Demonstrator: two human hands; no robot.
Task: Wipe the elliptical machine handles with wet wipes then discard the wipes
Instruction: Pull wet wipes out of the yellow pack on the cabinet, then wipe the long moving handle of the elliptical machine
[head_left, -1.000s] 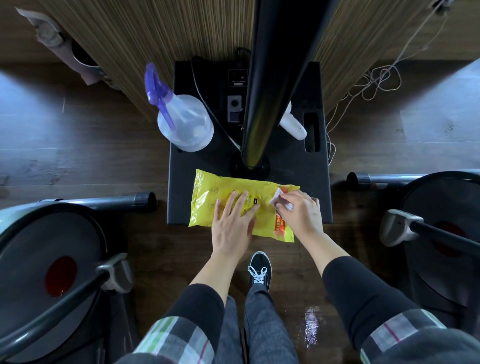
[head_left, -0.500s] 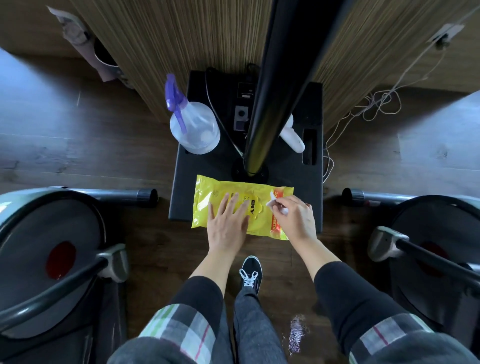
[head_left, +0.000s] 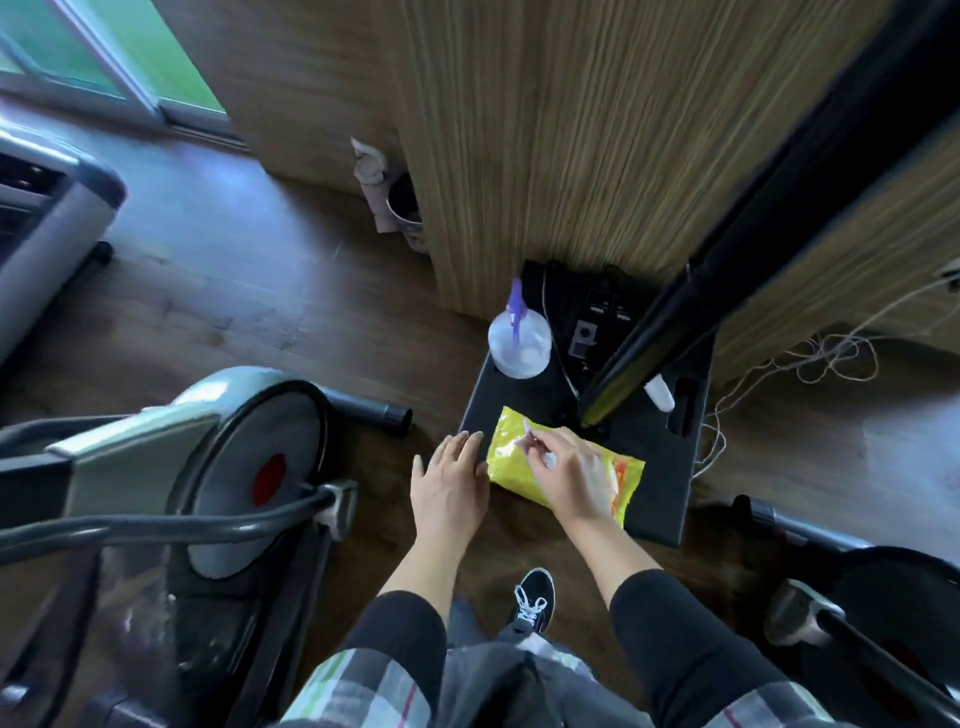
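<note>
A yellow wet-wipe pack (head_left: 511, 456) lies on a black base plate (head_left: 660, 478) on the floor. My right hand (head_left: 569, 475) is over the pack and pinches a small white tab or wipe corner (head_left: 527, 430) at its top. My left hand (head_left: 449, 488) hovers flat with straight fingers just left of the pack, off it. An elliptical machine (head_left: 249, 467) with a grey handle bar (head_left: 156, 527) stands to my left; part of another machine (head_left: 857, 613) is at the lower right.
A clear spray bottle (head_left: 519, 340) with a purple trigger and a white bottle (head_left: 660, 395) stand on the base plate beside a thick black pole (head_left: 727, 249). A metal bin (head_left: 402, 208) sits behind the wooden panel. Loose cord (head_left: 810, 358) lies at right. My shoe (head_left: 532, 600) is below.
The view swung left and up. My left hand slid off the pack to its left side. My right hand moved leftward across the pack, still pinching the white tab.
</note>
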